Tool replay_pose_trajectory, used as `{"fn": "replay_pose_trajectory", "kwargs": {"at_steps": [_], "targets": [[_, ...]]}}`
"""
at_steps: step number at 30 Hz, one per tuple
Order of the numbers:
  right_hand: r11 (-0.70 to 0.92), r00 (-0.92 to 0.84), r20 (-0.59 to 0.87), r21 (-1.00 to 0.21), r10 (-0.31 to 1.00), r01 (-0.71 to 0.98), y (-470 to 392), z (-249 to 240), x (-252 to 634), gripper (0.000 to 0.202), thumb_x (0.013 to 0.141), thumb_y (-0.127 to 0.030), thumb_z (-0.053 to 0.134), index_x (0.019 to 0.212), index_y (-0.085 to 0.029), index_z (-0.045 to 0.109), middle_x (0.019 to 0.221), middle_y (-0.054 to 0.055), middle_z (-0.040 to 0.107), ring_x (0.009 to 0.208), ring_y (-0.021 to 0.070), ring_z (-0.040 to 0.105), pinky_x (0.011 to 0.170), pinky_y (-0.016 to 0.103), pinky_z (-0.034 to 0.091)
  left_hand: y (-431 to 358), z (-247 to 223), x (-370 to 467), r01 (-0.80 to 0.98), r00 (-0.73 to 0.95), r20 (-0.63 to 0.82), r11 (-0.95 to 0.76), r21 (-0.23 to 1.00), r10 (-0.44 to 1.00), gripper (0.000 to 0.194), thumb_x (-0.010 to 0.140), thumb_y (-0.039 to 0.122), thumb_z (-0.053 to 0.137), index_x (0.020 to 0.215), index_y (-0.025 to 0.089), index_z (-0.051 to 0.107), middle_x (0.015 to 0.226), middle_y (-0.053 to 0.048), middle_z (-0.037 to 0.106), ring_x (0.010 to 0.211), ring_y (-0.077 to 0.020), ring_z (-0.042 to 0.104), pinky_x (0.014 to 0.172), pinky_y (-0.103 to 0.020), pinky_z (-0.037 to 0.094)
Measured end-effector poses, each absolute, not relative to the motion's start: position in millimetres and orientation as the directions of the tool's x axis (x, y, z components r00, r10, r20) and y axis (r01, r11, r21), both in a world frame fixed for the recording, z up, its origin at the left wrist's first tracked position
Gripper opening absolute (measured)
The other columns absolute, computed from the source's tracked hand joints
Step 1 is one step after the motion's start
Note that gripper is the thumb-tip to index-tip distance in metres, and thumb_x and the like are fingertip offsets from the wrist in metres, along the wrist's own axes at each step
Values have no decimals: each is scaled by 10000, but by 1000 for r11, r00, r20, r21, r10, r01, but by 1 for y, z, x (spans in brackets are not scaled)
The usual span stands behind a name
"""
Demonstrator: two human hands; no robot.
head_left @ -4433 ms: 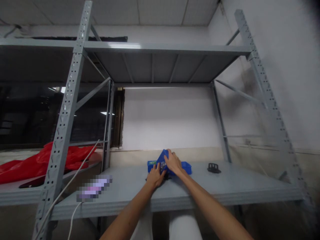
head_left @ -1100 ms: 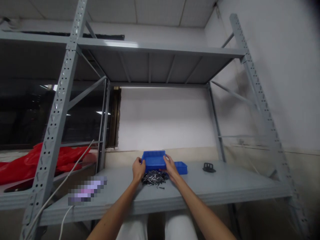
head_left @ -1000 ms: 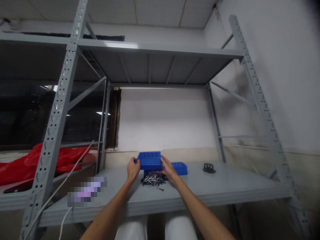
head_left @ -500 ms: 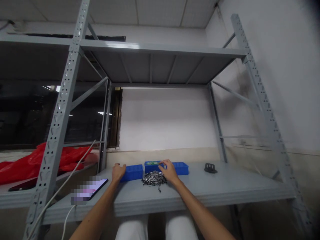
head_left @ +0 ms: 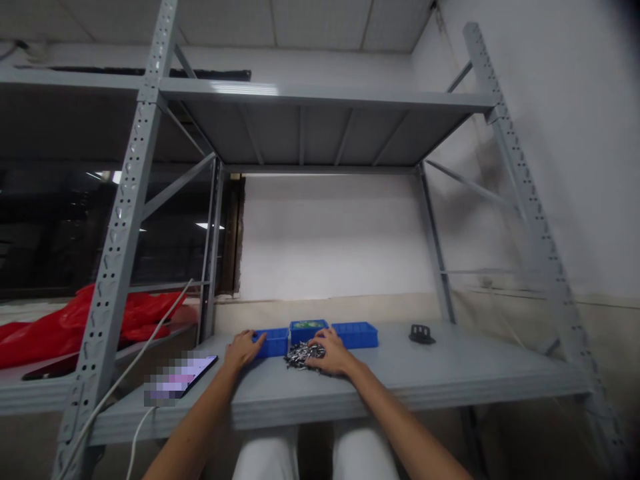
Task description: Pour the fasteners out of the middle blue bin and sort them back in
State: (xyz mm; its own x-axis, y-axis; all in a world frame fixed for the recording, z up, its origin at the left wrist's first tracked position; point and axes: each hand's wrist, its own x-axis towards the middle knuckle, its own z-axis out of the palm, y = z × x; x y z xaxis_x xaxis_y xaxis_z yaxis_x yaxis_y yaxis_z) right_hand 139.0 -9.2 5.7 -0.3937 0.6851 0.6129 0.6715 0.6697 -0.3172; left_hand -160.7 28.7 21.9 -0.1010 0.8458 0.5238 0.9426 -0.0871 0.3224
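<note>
Grey metal shelf (head_left: 280, 395) lies nearest, with a phone (head_left: 201, 369) on its left part. The right hand (head_left: 330, 353) has curled fingers over the pile of screws (head_left: 298, 355); whether it grips any cannot be told. The left hand (head_left: 244, 348), loosely open, touches the left blue bin (head_left: 277, 343). Just behind the pile sits the middle blue bin (head_left: 299, 335), beside the right blue bin (head_left: 357, 336). Beyond rises a pale wall (head_left: 333, 240).

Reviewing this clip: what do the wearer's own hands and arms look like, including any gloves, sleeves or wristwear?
The left hand and right hand are ungloved, fingers uncovered. Both forearms show no sleeve, watch or band. Any ring is too small to tell. Below, white legwear covers the legs.
</note>
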Motion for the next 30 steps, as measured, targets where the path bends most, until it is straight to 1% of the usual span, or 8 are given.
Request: {"fn": "replay_pose_trajectory", "kwargs": {"at_steps": [3,6,9,13,16,20,24,30], "targets": [[650,-416,557,-328,719,686,-11,6,139,570,660,-581,752,1165,-336,654,1382,70,455,1314,321,314,1051,512,254,33,19,-159,946,-102,517,-78,314,850,627,882,629,304,1168,188,646,1378,-160,524,1261,-355,470,983,-492,404],[586,-271,646,-340,714,735,-6,8,143,482,755,-557,679,1176,-325,634,1395,72,441,1317,305,306,1040,483,263,40,16,-157,946,-115,510,-63,318,853,620,899,615,253,1185,214,629,1472,-151,404,1326,-380,377,976,-552,393],[435,-55,702,-376,710,818,6,9,152,388,849,-341,586,1232,-277,589,1363,101,459,1274,295,355,983,425,324,44,14,-156,946,-86,506,-88,311,859,599,920,575,218,1175,208,616,1422,-144,439,1291,-347,415,988,-508,401],[298,56,656,-416,753,859,26,7,169,506,753,-70,522,1240,-195,585,1296,143,501,1175,286,455,933,350,360,42,13,-157,944,-64,496,-108,310,866,627,886,641,258,1162,193,600,1386,-151,444,1246,-340,455,1001,-460,402],[295,49,638,-421,768,858,38,6,177,517,710,5,475,1184,-142,619,1188,153,574,1089,251,528,941,310,357,38,14,-156,941,-66,485,-107,320,872,670,845,703,283,1168,201,587,1371,-149,439,1232,-365,459,980,-483,414],[347,-20,635,-394,772,851,48,4,180,487,682,44,448,1072,-146,669,1099,108,646,1077,204,562,961,257,348,36,14,-155,939,-60,486,-116,325,872,672,843,702,274,1155,196,585,1356,-149,443,1229,-360,465,981,-467,418],[371,-56,631,-380,774,847,57,4,183,479,664,38,471,1056,-139,680,1108,114,663,1076,206,577,960,255,365,37,13,-155,937,-59,488,-120,327,871,666,838,705,280,1146,198,584,1387,-150,418,1265,-356,432,994,-462,411],[405,-106,614,-370,782,836,67,1,192,519,667,41,456,1111,-128,666,1132,120,653,1083,191,582,945,233,381,41,11,-154,939,-79,489,-100,329,869,650,844,695,282,1149,204,579,1425,-161,390,1293,-373,384,981,-532,404]]}}
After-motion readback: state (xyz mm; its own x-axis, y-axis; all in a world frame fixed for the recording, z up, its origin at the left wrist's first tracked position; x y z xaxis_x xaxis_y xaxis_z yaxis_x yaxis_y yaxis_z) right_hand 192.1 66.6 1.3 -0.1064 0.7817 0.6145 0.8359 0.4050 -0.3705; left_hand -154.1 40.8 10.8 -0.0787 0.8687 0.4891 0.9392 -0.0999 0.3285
